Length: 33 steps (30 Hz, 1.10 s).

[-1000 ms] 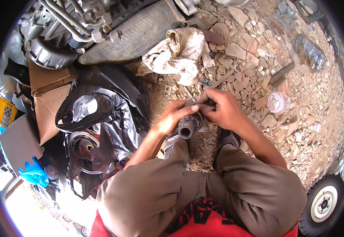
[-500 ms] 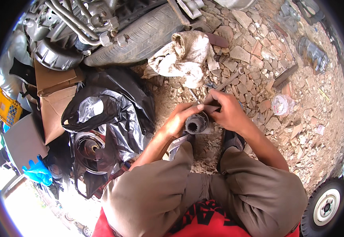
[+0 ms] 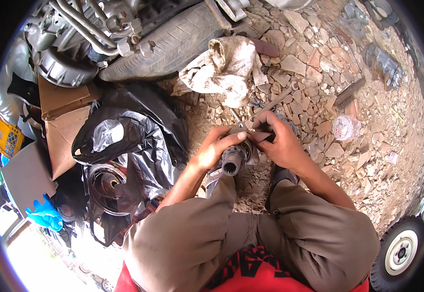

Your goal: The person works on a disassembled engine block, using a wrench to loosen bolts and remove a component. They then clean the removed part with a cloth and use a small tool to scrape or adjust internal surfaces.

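Between my knees a grey metal shaft part points its hollow, splined end toward me. My left hand is closed at its far side, thumb pressed along a thin dark brown strip that looks like sandpaper. My right hand pinches the strip's other end between thumb and curled forefinger. The strip lies across the top of the metal part. Whether the left fingers also grip the part underneath is hidden. Just beyond the hands a thin metal rod sticks out.
A dirty whitish rag lies ahead, by a worn tire. Black plastic bags, a cardboard box and a blue glove are on the left. Broken stone and tile cover the ground, with a clear plastic cup at right.
The metal part's splined end has shifted slightly left and down. The left hand has moved slightly left, and more of the strip shows between the hands.
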{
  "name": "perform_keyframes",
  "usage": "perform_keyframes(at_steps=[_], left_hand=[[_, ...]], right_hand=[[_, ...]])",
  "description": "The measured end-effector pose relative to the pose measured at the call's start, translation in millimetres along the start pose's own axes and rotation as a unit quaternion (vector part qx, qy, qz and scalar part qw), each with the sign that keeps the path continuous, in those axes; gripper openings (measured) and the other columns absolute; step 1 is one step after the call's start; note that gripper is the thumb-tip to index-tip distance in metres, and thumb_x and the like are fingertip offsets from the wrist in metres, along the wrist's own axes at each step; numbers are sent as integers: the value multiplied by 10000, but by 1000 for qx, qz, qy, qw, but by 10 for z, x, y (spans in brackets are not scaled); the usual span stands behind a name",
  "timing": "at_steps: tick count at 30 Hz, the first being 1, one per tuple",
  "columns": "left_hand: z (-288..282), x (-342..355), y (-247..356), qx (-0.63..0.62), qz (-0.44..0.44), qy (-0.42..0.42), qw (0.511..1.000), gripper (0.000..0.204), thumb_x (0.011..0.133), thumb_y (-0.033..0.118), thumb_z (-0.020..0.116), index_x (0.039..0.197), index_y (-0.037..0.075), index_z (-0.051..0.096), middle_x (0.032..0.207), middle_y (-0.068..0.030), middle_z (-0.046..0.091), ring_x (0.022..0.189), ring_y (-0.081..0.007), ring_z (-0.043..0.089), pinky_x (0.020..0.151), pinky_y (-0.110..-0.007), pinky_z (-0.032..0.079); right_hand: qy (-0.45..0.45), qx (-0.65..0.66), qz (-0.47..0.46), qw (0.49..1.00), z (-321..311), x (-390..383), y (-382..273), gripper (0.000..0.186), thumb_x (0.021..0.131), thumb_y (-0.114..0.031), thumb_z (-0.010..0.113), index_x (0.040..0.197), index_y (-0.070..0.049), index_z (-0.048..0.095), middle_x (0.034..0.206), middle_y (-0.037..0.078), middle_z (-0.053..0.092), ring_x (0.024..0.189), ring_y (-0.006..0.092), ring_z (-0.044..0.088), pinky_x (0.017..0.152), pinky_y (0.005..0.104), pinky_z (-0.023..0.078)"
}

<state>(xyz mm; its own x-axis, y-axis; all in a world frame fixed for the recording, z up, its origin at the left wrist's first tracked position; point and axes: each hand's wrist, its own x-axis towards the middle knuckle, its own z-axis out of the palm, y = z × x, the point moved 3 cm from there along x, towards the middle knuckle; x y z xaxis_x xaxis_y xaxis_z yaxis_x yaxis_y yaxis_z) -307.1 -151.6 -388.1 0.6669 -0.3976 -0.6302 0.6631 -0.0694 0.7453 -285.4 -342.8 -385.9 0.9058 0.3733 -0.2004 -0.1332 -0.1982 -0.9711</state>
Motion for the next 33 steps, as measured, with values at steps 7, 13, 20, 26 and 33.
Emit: perform_keyframes(at_steps=[7,13,20,26,33], left_hand=[[109,71,-37,-43,48,9,998,520,932,393,653,1160,-74,663,995,-110,699,891,-157,622,837,-297,487],[79,-11,-2,22,19,7,1000,515,929,400,657,1136,-73,667,993,-106,695,899,-151,620,828,-290,484],[22,23,-32,-31,58,15,998,507,933,384,647,1151,-74,661,961,-117,702,888,-160,630,822,-305,490],[128,57,0,29,52,55,997,544,909,413,681,1137,-80,652,985,-141,700,912,-177,638,833,-315,492],[56,-16,18,28,87,136,986,537,894,413,682,1097,-83,645,951,-134,691,876,-184,633,813,-323,495]], right_hand=[[21,24,-78,996,69,187,170,320,851,-81,749,1111,-30,568,945,81,642,820,169,624,738,318,513],[-21,60,36,997,59,14,84,329,880,-65,735,1156,-34,560,1055,31,600,982,112,596,839,271,502],[2,62,16,998,84,-14,90,278,888,-101,717,1114,-16,580,1003,80,647,933,151,637,814,304,515],[48,37,-26,998,105,118,102,283,879,-120,731,1098,-12,588,962,117,666,879,191,678,781,326,520],[80,-3,-54,995,107,28,148,260,917,-127,707,1113,-7,587,954,131,676,856,187,672,754,324,524]])
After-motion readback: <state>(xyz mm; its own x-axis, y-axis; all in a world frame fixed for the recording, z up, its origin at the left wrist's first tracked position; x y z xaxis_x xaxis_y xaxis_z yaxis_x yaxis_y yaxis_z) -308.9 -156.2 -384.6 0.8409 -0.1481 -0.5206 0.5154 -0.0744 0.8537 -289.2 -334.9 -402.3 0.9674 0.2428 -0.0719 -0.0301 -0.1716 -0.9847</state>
